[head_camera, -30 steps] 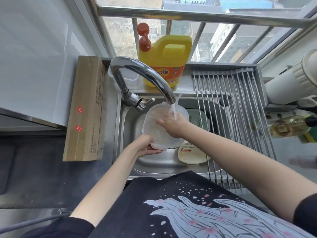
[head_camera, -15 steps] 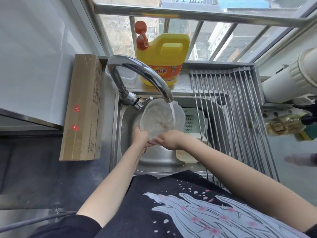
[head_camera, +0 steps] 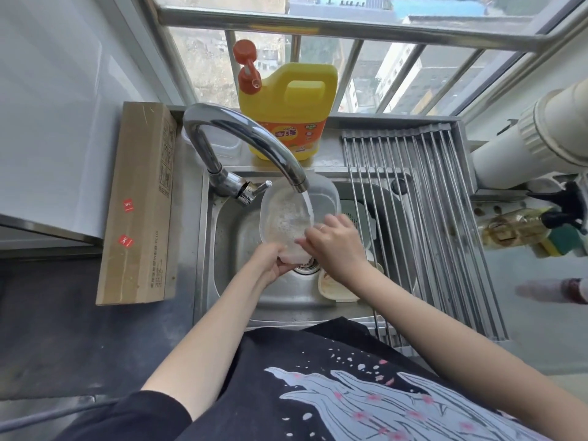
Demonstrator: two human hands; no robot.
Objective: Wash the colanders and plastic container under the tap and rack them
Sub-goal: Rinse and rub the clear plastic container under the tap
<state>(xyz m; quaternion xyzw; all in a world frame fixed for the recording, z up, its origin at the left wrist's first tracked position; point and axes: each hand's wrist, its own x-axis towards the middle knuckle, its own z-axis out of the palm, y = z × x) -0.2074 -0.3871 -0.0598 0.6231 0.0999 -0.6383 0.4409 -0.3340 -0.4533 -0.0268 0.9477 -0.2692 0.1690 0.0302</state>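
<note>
Since the earlier frame the right hand has shifted from the plastic container's near edge to its right rim, fingers curled on it; the left hand grips its near end. The container tilts under the tap over the sink, water running in. A colander lies right, partly hidden by the right hand. The roll-up rack spans the sink's right; a yellow detergent jug stands far behind.

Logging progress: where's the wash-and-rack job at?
Done: nothing racked; the drying rack is bare. In hand: left hand and right hand hold the plastic container under the running tap. Left: green colander and beige colander in the sink.
</note>
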